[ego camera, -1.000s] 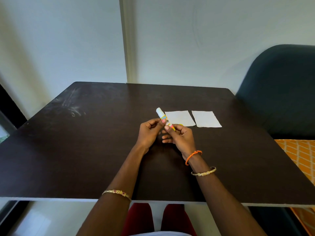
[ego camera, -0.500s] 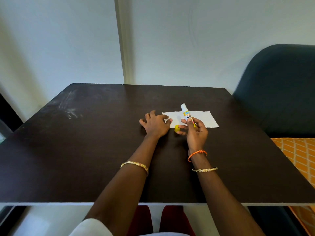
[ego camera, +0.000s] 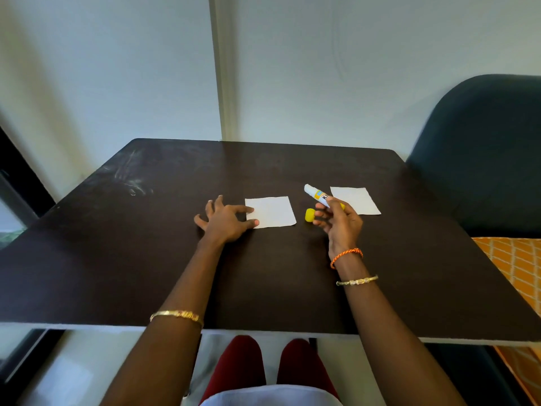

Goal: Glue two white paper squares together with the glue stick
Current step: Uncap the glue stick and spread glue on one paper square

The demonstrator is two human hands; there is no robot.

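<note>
Since the last frame, 1 square (ego camera: 270, 211) has slid left of the cap (ego camera: 309, 215); the other (ego camera: 354, 200) lies right of it. My left hand (ego camera: 225, 221) presses flat fingers on the near square's left edge. My right hand (ego camera: 339, 222) pinches the glue stick (ego camera: 317, 195) above the cap. I should keep the sheet pinned and stroke evenly outward to the corners.

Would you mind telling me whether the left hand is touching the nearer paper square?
Touching. The head view shows the left hand spread flat on the table, its thumb and forefinger tips lying over the left edge of the nearer paper square.
</note>
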